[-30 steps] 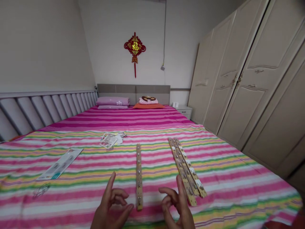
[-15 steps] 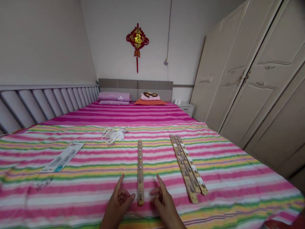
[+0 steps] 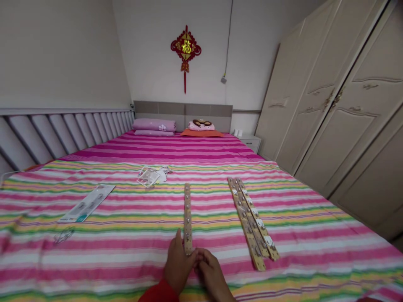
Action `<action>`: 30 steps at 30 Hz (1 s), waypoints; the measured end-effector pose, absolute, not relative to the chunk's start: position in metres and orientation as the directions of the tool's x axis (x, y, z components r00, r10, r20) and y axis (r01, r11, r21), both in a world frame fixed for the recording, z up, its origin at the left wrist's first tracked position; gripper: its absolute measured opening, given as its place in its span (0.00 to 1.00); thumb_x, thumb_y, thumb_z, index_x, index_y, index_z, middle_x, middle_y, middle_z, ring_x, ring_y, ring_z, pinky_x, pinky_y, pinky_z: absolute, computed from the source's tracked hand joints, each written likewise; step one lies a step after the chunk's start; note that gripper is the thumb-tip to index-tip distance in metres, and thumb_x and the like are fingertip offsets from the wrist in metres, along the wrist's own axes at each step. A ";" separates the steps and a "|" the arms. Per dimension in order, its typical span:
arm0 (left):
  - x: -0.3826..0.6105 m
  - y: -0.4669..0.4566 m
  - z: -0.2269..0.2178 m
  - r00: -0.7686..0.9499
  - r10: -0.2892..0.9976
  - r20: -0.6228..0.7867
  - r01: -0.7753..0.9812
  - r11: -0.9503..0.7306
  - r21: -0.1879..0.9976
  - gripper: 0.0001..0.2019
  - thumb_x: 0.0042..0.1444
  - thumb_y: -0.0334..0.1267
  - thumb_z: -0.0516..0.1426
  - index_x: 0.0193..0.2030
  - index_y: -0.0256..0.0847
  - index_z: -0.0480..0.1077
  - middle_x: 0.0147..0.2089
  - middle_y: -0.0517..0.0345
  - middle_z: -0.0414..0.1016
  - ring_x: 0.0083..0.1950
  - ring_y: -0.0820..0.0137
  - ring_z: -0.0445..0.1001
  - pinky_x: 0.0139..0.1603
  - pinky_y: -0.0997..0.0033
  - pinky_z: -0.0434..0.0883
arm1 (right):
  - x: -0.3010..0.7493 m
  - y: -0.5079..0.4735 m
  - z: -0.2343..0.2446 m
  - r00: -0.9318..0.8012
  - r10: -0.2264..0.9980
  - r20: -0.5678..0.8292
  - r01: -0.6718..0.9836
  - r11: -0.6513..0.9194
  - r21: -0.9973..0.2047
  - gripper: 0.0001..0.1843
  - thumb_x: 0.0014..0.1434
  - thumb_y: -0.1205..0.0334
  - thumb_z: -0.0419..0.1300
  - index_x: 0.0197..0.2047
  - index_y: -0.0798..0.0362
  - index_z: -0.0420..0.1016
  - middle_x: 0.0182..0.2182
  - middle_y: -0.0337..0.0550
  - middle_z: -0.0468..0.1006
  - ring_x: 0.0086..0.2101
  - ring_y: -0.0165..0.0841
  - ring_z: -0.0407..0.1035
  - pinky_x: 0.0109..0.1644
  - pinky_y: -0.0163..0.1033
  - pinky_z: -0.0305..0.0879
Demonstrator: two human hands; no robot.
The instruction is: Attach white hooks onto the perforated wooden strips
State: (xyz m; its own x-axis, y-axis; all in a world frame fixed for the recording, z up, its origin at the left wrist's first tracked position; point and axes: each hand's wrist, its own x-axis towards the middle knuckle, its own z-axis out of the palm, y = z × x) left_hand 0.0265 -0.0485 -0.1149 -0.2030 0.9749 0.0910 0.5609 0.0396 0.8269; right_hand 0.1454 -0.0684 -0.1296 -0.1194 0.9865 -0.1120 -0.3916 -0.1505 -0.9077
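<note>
Together, the left hand (image 3: 178, 266) and right hand (image 3: 211, 272) meet, fingers curled shut over the near end of a wooden strip (image 3: 188, 214) lying lengthwise on the striped bedspread (image 3: 126, 235); a pair of strips (image 3: 252, 222) lies well apart, rightward.

2 hands: left hand (image 3: 178, 266), right hand (image 3: 210, 270). 3 wooden hook strips on 1 bed (image 3: 126, 235): 1 single strip (image 3: 187, 214), 2 paired strips (image 3: 252, 222). 1 card pack (image 3: 86, 203), 1 heap of clear packets (image 3: 151, 175), 1 red wall ornament (image 3: 185, 48).

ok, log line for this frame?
left hand: at near end of single wooden strip | right hand: same end, grip unclear | strip: flat on striped bedspread | two more strips: apart, to its right
</note>
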 end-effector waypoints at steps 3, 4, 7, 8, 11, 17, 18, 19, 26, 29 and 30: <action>0.026 -0.046 -0.116 -0.201 0.972 0.123 0.571 0.014 0.821 0.35 0.42 0.40 0.56 0.59 0.29 0.57 0.43 0.45 0.70 0.45 0.58 0.72 0.49 0.60 0.68 | 0.142 -0.067 -0.127 -0.151 0.977 -0.154 -0.409 -0.203 -0.890 0.05 0.43 0.62 0.61 0.27 0.53 0.73 0.21 0.38 0.75 0.22 0.31 0.66 0.28 0.34 0.58; 0.026 -0.046 -0.116 -0.209 0.969 0.129 0.566 0.012 0.824 0.34 0.42 0.40 0.56 0.58 0.29 0.58 0.43 0.45 0.70 0.45 0.59 0.72 0.49 0.60 0.68 | 0.141 -0.067 -0.126 -0.151 0.973 -0.172 -0.414 -0.221 -0.883 0.07 0.43 0.59 0.62 0.26 0.53 0.73 0.20 0.37 0.74 0.22 0.30 0.66 0.27 0.33 0.57; 0.026 -0.044 -0.115 -0.241 0.966 0.096 0.483 0.033 0.875 0.35 0.39 0.38 0.57 0.58 0.31 0.57 0.41 0.48 0.71 0.43 0.60 0.72 0.46 0.61 0.69 | 0.140 -0.064 -0.122 -0.168 0.958 -0.234 -0.439 -0.285 -0.852 0.17 0.40 0.49 0.67 0.25 0.54 0.72 0.17 0.35 0.72 0.18 0.28 0.64 0.26 0.33 0.56; 0.026 -0.043 -0.114 -0.252 0.966 0.061 0.429 0.055 0.902 0.37 0.39 0.38 0.57 0.59 0.32 0.56 0.39 0.49 0.71 0.41 0.60 0.73 0.44 0.61 0.70 | 0.139 -0.063 -0.121 -0.172 0.952 -0.253 -0.450 -0.304 -0.840 0.20 0.39 0.46 0.68 0.25 0.54 0.71 0.16 0.35 0.71 0.17 0.28 0.64 0.26 0.34 0.57; 0.026 -0.043 -0.112 -0.263 0.964 -0.026 0.271 0.100 0.957 0.40 0.38 0.39 0.58 0.60 0.33 0.54 0.36 0.52 0.73 0.36 0.62 0.74 0.39 0.62 0.72 | 0.135 -0.061 -0.116 -0.163 0.946 -0.280 -0.486 -0.325 -0.811 0.24 0.37 0.41 0.68 0.24 0.54 0.71 0.16 0.35 0.71 0.16 0.27 0.63 0.25 0.34 0.58; 0.029 -0.041 -0.108 -0.367 0.928 0.062 0.308 0.059 0.949 0.27 0.40 0.44 0.58 0.49 0.33 0.67 0.39 0.47 0.73 0.42 0.59 0.72 0.46 0.60 0.69 | 0.119 -0.060 -0.105 -0.116 0.953 -0.279 -0.535 -0.296 -0.791 0.22 0.38 0.43 0.68 0.22 0.53 0.69 0.15 0.36 0.70 0.17 0.31 0.65 0.23 0.36 0.61; 0.030 -0.040 -0.106 -0.361 0.931 0.044 0.282 0.065 0.957 0.26 0.40 0.45 0.58 0.47 0.34 0.68 0.38 0.47 0.74 0.42 0.59 0.72 0.45 0.60 0.69 | 0.117 -0.059 -0.103 -0.118 0.952 -0.283 -0.543 -0.300 -0.784 0.21 0.39 0.44 0.68 0.22 0.54 0.70 0.15 0.37 0.71 0.18 0.31 0.66 0.23 0.35 0.61; 0.030 -0.039 -0.103 -0.337 0.941 0.006 0.226 0.075 0.971 0.25 0.40 0.46 0.59 0.46 0.34 0.69 0.37 0.49 0.74 0.40 0.59 0.73 0.44 0.59 0.70 | 0.117 -0.059 -0.102 -0.125 0.947 -0.294 -0.554 -0.313 -0.772 0.21 0.40 0.44 0.67 0.23 0.54 0.70 0.15 0.37 0.71 0.18 0.31 0.66 0.22 0.35 0.61; 0.017 -0.045 -0.071 0.055 0.967 -0.249 -0.348 0.252 0.903 0.22 0.35 0.48 0.67 0.34 0.35 0.72 0.27 0.56 0.74 0.30 0.69 0.73 0.30 0.71 0.69 | 0.122 -0.050 -0.095 -0.199 0.890 -0.410 -0.616 -0.439 -0.654 0.25 0.43 0.43 0.66 0.30 0.60 0.73 0.16 0.39 0.72 0.14 0.25 0.63 0.16 0.28 0.54; 0.007 -0.046 -0.059 0.103 0.934 -0.342 -0.445 0.351 0.824 0.19 0.37 0.49 0.67 0.28 0.36 0.72 0.24 0.61 0.69 0.25 0.77 0.68 0.25 0.79 0.65 | 0.117 -0.047 -0.091 -0.177 0.895 -0.409 -0.603 -0.427 -0.673 0.25 0.44 0.42 0.65 0.28 0.60 0.73 0.15 0.38 0.71 0.13 0.23 0.59 0.14 0.27 0.50; 0.004 -0.044 -0.056 0.048 0.919 -0.392 -0.457 0.369 0.809 0.20 0.36 0.49 0.67 0.29 0.36 0.72 0.26 0.61 0.70 0.25 0.79 0.67 0.24 0.81 0.63 | 0.114 -0.046 -0.089 -0.169 0.897 -0.409 -0.603 -0.423 -0.677 0.25 0.45 0.42 0.64 0.27 0.60 0.72 0.14 0.37 0.69 0.12 0.23 0.58 0.14 0.28 0.49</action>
